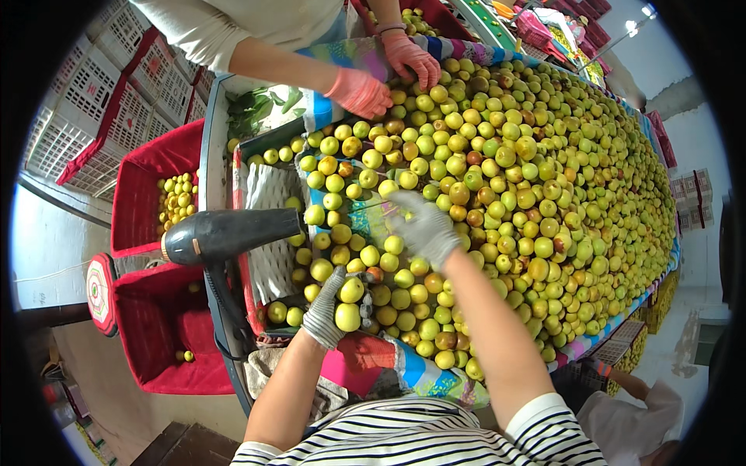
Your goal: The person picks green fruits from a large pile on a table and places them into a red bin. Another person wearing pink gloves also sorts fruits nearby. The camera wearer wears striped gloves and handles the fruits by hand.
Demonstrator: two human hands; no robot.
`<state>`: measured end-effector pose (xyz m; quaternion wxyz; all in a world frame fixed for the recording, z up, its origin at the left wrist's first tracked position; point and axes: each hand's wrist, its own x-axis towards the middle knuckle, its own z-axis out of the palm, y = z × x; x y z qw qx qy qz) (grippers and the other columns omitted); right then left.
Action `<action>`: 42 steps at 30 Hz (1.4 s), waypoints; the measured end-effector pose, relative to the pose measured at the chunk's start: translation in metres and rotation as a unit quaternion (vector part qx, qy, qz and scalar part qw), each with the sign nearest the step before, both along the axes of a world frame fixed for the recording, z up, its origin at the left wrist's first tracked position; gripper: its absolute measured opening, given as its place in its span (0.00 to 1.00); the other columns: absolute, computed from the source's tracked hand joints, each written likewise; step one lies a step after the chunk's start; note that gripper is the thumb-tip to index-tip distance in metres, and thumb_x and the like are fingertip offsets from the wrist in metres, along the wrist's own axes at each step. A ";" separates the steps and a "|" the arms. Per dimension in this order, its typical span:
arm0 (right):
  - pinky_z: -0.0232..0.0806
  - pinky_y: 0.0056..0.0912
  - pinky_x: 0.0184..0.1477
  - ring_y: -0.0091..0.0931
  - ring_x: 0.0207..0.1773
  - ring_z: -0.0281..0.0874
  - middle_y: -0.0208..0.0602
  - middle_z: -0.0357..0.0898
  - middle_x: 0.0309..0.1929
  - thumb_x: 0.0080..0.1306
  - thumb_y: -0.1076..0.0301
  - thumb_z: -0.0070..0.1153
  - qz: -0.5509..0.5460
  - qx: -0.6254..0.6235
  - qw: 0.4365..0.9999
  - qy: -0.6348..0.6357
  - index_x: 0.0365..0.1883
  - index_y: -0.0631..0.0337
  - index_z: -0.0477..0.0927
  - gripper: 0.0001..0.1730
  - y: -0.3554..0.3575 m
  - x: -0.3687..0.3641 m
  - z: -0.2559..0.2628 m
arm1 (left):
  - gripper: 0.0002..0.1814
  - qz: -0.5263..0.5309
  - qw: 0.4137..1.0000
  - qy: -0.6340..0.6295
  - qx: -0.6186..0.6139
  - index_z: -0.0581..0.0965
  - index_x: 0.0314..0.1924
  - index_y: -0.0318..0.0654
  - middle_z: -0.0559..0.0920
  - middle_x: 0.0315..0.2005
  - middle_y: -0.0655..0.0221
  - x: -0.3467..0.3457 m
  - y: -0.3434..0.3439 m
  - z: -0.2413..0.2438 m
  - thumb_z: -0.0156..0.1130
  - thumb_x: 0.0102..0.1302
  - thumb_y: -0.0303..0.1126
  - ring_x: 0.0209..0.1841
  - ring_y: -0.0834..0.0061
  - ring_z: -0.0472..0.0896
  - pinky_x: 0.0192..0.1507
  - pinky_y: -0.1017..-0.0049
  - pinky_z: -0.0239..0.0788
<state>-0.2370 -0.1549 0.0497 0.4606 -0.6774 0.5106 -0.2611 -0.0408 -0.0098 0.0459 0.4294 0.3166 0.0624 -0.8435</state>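
Observation:
A broad heap of yellow-green fruits (542, 192), some with brown patches, covers a cloth-lined sorting table. My left hand (332, 309), in a striped grey glove, is closed around green fruits (348, 317) near the table's front edge. Over the thinner part of the heap, my right hand (424, 228) in a grey glove is blurred, its fingers reaching toward fruits and a bare patch of patterned cloth (367, 218). Whether it holds anything cannot be made out. A black hair dryer (233, 233) lies left of my hands, its nozzle pointing at the fruits.
Across the table, a person's pink-gloved hands (361, 93) touch fruits. White foam netting (271, 233) lies beneath the dryer's nozzle. Two red-lined crates (166, 326) with some fruits stand at the left, stacked plastic crates (116, 99) behind. Another person (629, 408) is at lower right.

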 end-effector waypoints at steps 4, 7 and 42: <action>0.73 0.27 0.49 0.27 0.46 0.80 0.37 0.81 0.50 0.65 0.65 0.58 -0.219 0.062 0.972 -0.063 0.55 0.64 0.77 0.21 -0.016 -0.089 0.062 | 0.29 0.015 1.000 -0.019 0.006 0.77 0.48 0.37 0.81 0.27 0.62 0.000 0.001 -0.013 0.54 0.68 0.58 0.23 0.67 0.81 0.22 0.67 0.77; 0.75 0.26 0.45 0.26 0.40 0.81 0.36 0.82 0.48 0.64 0.65 0.59 -0.233 0.092 0.967 -0.035 0.54 0.63 0.78 0.21 0.003 -0.119 0.066 | 0.29 0.032 0.998 -0.052 0.010 0.77 0.47 0.37 0.82 0.27 0.62 -0.003 0.001 -0.018 0.56 0.67 0.59 0.23 0.67 0.81 0.21 0.67 0.77; 0.70 0.44 0.57 0.38 0.55 0.76 0.42 0.73 0.55 0.59 0.43 0.59 -0.046 -0.090 0.837 0.537 0.52 0.56 0.74 0.31 -0.024 -0.131 0.073 | 0.26 0.023 0.999 -0.003 -0.030 0.76 0.47 0.38 0.81 0.25 0.64 -0.001 -0.003 -0.006 0.55 0.68 0.56 0.24 0.70 0.82 0.25 0.71 0.79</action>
